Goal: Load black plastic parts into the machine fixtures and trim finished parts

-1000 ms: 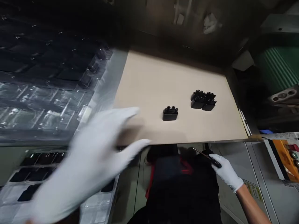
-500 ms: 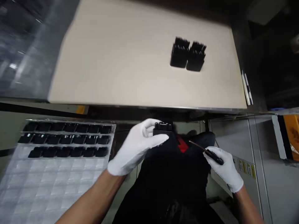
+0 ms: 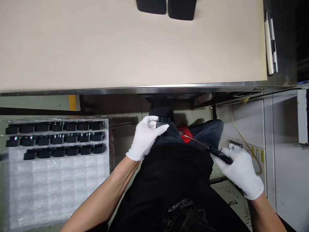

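My gloved left hand (image 3: 147,138) is closed on a small black plastic part (image 3: 163,120), gripped between thumb and fingers in front of my lap. A row of raised bits shows along the part's top edge. My gloved right hand (image 3: 238,169) is wrapped round the black handle of a screwdriver-like tool (image 3: 220,155). Its long thin metal shaft points left toward my lap, and the tip is apart from the black part. What the tip looks like is too small to tell.
A beige-topped bench (image 3: 125,54) runs ahead, its metal edge above my hands. Two black parts (image 3: 182,9) stand on it, and pens (image 3: 271,45) lie at right. At left, a clear tray (image 3: 58,187) holds rows of black parts. Grey cabinets (image 3: 287,154) stand at right; something red (image 3: 184,132) shows between my legs.
The view has tipped downward, so the bench parts sit higher and partly out of frame. Both hands keep their hold; the tool has shifted slightly left relative to the black part.
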Demonstrator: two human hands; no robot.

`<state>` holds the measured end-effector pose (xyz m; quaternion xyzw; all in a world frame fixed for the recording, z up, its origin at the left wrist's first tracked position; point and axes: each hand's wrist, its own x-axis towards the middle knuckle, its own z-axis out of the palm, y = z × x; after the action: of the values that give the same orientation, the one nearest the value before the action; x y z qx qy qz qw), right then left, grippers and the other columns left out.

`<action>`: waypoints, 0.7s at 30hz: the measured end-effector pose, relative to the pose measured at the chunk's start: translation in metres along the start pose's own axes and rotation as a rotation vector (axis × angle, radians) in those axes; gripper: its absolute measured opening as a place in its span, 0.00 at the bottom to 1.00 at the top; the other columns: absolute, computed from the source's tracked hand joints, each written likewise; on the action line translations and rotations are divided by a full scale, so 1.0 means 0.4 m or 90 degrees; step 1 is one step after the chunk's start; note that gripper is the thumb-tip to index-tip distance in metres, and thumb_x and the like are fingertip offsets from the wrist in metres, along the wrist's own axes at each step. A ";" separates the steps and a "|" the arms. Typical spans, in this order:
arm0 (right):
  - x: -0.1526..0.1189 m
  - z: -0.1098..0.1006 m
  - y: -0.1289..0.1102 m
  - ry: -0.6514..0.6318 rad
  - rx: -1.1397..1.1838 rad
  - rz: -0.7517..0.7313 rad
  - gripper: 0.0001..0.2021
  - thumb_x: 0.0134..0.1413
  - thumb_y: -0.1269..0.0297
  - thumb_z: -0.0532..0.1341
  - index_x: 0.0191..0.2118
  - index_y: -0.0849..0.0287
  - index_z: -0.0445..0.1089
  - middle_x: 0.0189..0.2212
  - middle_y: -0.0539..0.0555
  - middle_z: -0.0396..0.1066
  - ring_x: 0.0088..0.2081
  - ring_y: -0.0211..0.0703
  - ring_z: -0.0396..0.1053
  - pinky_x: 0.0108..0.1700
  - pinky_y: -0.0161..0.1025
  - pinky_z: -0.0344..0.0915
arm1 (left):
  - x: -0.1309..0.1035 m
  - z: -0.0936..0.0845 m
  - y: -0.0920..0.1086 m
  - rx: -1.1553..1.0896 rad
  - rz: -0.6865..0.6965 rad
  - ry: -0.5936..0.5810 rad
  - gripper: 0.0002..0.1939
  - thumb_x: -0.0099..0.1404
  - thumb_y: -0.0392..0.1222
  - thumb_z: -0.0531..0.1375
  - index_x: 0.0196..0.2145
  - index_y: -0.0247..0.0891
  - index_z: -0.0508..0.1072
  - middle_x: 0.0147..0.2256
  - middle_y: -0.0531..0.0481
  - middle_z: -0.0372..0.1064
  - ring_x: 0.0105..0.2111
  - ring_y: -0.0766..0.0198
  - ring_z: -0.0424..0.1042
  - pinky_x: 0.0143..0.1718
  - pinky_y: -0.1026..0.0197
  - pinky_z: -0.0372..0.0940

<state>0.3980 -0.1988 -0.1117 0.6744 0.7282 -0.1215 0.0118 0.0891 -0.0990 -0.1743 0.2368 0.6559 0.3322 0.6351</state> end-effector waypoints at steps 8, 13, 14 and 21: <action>0.049 0.001 -0.070 0.022 -0.019 -0.045 0.21 0.60 0.51 0.64 0.19 0.55 0.66 0.19 0.50 0.60 0.23 0.41 0.59 0.31 0.40 0.53 | -0.015 -0.029 -0.012 0.094 0.067 0.040 0.32 0.47 0.48 0.79 0.45 0.37 0.72 0.39 0.45 0.80 0.39 0.56 0.80 0.43 0.56 0.74; 0.073 0.005 -0.114 0.010 -0.030 -0.067 0.20 0.58 0.53 0.64 0.19 0.54 0.65 0.18 0.49 0.61 0.23 0.40 0.58 0.31 0.41 0.51 | -0.012 -0.041 -0.024 0.400 0.228 0.140 0.24 0.56 0.45 0.73 0.48 0.42 0.72 0.40 0.46 0.81 0.40 0.51 0.81 0.47 0.52 0.74; 0.077 0.006 -0.121 0.014 -0.027 -0.068 0.20 0.59 0.53 0.64 0.19 0.54 0.66 0.18 0.50 0.61 0.23 0.41 0.59 0.31 0.41 0.51 | -0.007 -0.045 -0.029 0.452 0.263 0.151 0.23 0.58 0.45 0.72 0.49 0.42 0.71 0.40 0.44 0.81 0.41 0.49 0.82 0.48 0.51 0.73; 0.096 0.018 -0.152 0.005 0.004 -0.022 0.22 0.59 0.49 0.64 0.18 0.54 0.65 0.18 0.49 0.58 0.23 0.41 0.57 0.30 0.41 0.50 | 0.017 -0.067 -0.048 0.597 0.372 0.160 0.18 0.62 0.41 0.68 0.49 0.41 0.73 0.36 0.41 0.80 0.40 0.42 0.82 0.46 0.50 0.71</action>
<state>0.3336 -0.1662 -0.1159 0.6620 0.7396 -0.1217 0.0047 0.0643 -0.1103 -0.1938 0.6240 0.7111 0.1925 0.2608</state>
